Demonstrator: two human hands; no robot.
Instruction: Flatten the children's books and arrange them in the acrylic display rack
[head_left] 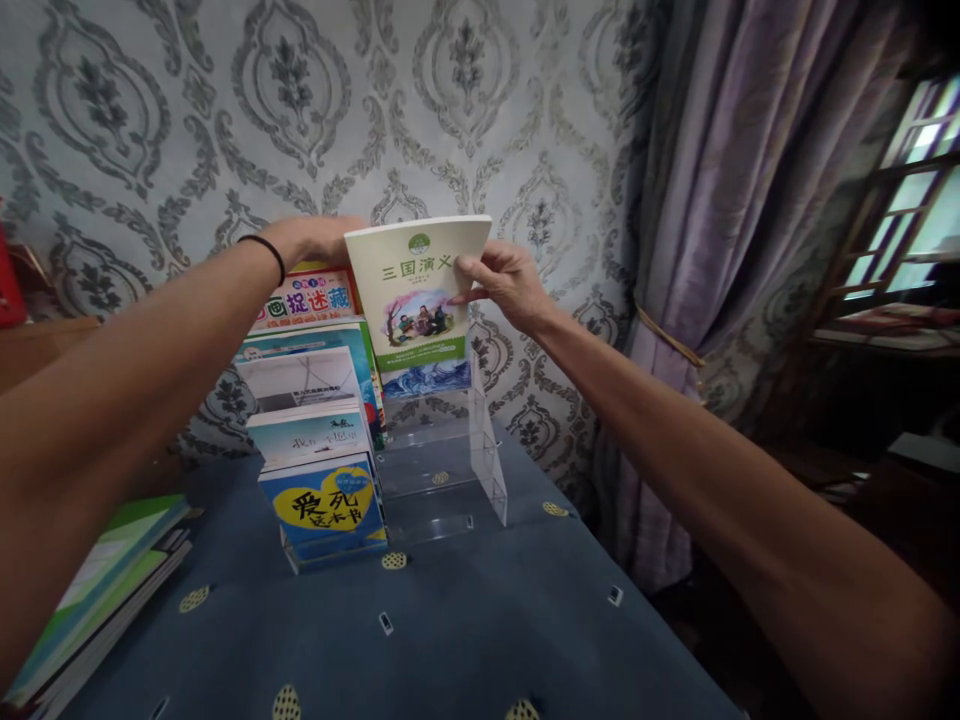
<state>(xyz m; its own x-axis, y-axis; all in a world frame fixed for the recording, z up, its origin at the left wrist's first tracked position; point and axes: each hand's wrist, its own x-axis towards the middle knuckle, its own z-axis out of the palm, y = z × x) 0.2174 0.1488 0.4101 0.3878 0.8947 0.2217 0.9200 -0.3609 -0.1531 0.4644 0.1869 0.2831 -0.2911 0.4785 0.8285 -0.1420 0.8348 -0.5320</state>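
My right hand [510,285] pinches the right edge of a white and green paperback book [420,290], its thumb on the cover. The book is upright, with a small scene of seated figures on the front. My left hand [330,238] is at the book's upper left corner, its fingers hidden behind it. Below and behind the book shows a blue wave-patterned cover [427,378]. A clear plastic tiered stand [487,455] is under them. In its left column are several books, including a blue one with a yellow heart [330,505] at the front.
A dark blue patterned cloth [465,640] covers the table. Green-covered books [112,570] lie stacked at the left. A patterned wall [300,120] rises behind the stand, and a tied purple curtain [690,250] hangs at the right.
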